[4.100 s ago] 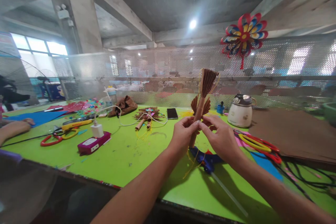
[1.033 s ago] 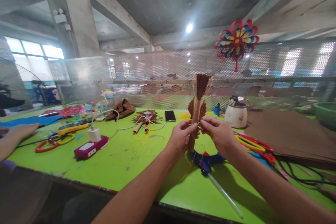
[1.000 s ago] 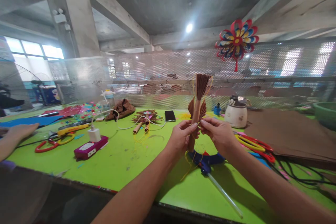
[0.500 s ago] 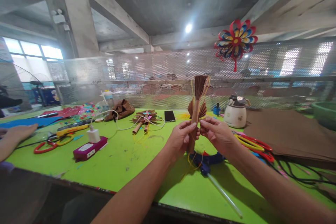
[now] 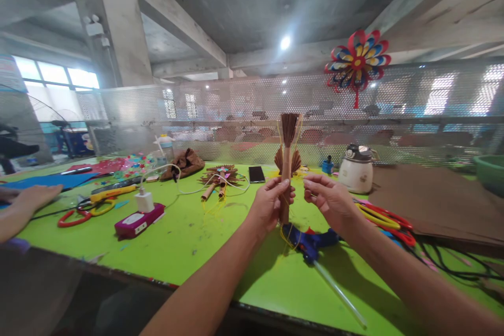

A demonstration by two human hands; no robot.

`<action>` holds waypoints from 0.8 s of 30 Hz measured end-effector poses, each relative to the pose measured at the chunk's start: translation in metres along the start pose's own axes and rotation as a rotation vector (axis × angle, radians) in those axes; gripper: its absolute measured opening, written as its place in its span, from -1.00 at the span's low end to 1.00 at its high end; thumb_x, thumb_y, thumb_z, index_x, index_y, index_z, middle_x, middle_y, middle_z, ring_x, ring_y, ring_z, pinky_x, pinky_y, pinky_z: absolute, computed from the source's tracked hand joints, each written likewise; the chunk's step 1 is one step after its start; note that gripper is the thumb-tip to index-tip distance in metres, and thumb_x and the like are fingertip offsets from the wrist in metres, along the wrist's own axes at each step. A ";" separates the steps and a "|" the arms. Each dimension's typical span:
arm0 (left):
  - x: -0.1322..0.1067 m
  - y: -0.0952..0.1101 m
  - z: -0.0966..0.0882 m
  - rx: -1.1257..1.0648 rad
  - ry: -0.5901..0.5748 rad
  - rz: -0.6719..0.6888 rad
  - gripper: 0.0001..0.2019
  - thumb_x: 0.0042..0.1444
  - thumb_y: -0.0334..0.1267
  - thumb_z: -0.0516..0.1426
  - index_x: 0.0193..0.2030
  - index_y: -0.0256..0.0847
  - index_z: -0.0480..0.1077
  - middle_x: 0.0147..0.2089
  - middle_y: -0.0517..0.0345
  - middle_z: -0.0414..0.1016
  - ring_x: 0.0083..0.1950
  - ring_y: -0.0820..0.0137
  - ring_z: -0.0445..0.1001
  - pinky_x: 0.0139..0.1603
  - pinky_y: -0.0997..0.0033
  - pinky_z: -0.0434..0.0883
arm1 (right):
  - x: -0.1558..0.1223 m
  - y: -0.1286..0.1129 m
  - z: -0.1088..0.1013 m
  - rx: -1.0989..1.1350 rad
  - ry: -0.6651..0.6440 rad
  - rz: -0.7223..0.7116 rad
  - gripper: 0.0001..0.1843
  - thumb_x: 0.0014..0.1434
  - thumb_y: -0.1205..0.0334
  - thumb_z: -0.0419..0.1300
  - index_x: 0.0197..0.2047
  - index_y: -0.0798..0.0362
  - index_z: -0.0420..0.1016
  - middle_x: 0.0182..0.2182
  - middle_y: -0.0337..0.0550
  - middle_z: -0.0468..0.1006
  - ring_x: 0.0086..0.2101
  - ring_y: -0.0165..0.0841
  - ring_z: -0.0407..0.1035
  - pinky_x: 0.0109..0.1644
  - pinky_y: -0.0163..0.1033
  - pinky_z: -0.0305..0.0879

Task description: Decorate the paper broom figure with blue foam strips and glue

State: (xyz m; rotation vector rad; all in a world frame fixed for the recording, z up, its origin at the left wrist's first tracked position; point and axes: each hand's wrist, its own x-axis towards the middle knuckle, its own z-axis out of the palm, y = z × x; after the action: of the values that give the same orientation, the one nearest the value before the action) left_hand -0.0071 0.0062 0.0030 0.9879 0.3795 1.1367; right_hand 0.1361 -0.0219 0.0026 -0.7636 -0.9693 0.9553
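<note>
Head view: brown paper craft (image 5: 287,165), rolled, yellow-threaded, fan-pleated at top, is upright at the left end of the glue gun (image 5: 311,247). Left hand (image 5: 270,203) grips it; right hand (image 5: 333,202) is curled, contents undeterminable. Compared with four seconds earlier, craft stands straighter; right hand has drawn clear. Count: one glue gun; one phone (image 5: 256,174), one white flask (image 5: 355,172), both beyond it.

Blue bottle (image 5: 327,167) between phone (image 5: 256,174) and white flask (image 5: 355,172)

Both forearms (image 5: 220,265) reach forward. The left hand (image 5: 271,202) is curled in a grip. The right hand (image 5: 331,199) hovers beside it, fingers bent.
</note>
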 end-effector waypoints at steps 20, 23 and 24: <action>0.007 0.003 -0.014 0.108 0.057 0.119 -0.64 -0.10 -0.19 0.25 -0.19 -0.28 0.28 -0.45 0.11 0.46 -0.47 0.47 0.42 -0.42 0.48 0.29 | 0.023 0.003 -0.025 -0.167 -0.005 -0.080 -0.52 -0.04 -0.17 0.18 -0.62 0.01 0.09 -0.81 -0.44 0.18 -0.82 -0.61 -0.07 -0.78 -0.45 -0.19; 0.010 0.003 -0.017 0.114 0.073 0.114 -0.65 -0.11 -0.20 0.25 -0.20 -0.29 0.29 -0.46 0.11 0.46 -0.48 0.47 0.42 -0.43 0.48 0.29 | 0.024 0.002 -0.025 -0.179 0.020 -0.112 -0.49 -0.05 -0.18 0.20 -0.64 0.02 0.09 -0.81 -0.45 0.15 -0.82 -0.62 -0.06 -0.78 -0.45 -0.18; 0.011 0.003 -0.018 0.117 0.084 0.108 -0.66 -0.11 -0.21 0.25 -0.21 -0.29 0.29 -0.47 0.12 0.46 -0.48 0.47 0.42 -0.44 0.48 0.29 | 0.025 0.002 -0.026 -0.186 0.035 -0.125 -0.51 -0.09 -0.16 0.24 -0.63 0.03 0.12 -0.80 -0.44 0.18 -0.81 -0.61 -0.02 -0.77 -0.45 -0.13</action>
State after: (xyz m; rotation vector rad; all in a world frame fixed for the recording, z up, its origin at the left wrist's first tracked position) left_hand -0.0165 0.0240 -0.0022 1.0762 0.4689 1.2680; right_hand 0.1659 -0.0009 -0.0012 -0.8620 -1.0730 0.7477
